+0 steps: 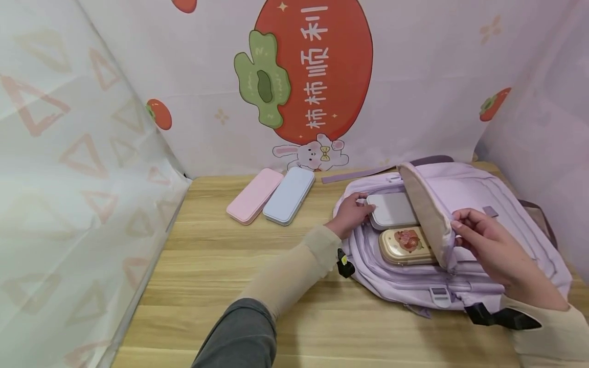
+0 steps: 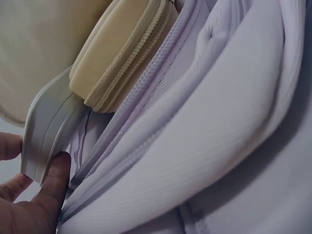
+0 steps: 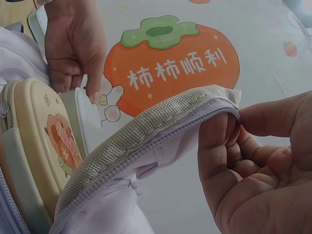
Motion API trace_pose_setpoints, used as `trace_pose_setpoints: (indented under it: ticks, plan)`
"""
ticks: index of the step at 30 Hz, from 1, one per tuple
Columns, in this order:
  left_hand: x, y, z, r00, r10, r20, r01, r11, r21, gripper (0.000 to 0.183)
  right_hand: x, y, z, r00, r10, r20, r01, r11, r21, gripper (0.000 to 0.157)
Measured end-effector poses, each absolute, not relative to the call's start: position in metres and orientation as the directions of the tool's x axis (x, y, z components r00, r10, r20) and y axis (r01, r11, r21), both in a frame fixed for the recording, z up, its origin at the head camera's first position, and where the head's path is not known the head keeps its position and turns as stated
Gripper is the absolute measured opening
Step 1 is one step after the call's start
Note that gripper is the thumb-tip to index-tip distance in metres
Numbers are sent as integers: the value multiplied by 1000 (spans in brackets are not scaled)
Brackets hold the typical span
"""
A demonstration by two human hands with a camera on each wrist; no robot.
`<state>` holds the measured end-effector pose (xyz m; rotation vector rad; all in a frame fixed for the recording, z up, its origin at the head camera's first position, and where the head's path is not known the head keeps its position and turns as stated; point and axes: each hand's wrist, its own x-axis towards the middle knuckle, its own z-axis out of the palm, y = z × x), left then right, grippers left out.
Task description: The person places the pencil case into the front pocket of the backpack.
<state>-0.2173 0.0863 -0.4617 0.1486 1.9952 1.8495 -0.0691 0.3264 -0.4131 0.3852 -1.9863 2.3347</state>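
Observation:
A lilac backpack (image 1: 465, 186) lies on the table with its front pocket unzipped. My right hand (image 1: 494, 240) pinches the edge of the pocket flap (image 3: 146, 122) between thumb and fingers, holding it up so its beige lining shows. Inside the pocket is a pale grey pencil case (image 1: 393, 209), gripped at its left end by my left hand (image 1: 350, 214). In the left wrist view, thumb and fingers lie on opposite faces of that case (image 2: 46, 126). Beside it sits a cream zipped pencil case (image 1: 407, 246) with a cartoon picture on top, its right end hidden under the flap.
A pink case (image 1: 255, 196) and a light blue case (image 1: 290, 196) lie side by side at the back of the wooden table (image 1: 207, 286). A purple strap (image 1: 354, 175) trails behind the backpack. Printed cloth walls (image 1: 198, 61) stand behind and at both sides.

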Motion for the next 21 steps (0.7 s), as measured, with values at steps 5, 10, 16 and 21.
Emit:
trace_pose_setpoints:
  ticks: [5,10,16,21]
  plan:
    - [-217,93,-462,-910,342,-235,-203,129,971,37,-69,326,-411,-970,-118,211,-193,-147,-970,31]
    - [-218,97,-463,-914,333,-232,-180,177,967,34,-68,327,-410,-975,-112,193,-177,-140,-974,30]
    - [-220,99,-465,-932,307,-195,-105,285,953,32,-67,329,-410,-974,-112,195,-177,-148,-973,31]
    - [-221,98,-465,-938,299,-175,-49,387,921,21,-66,330,-410,-972,-114,204,-184,-160,-970,32]
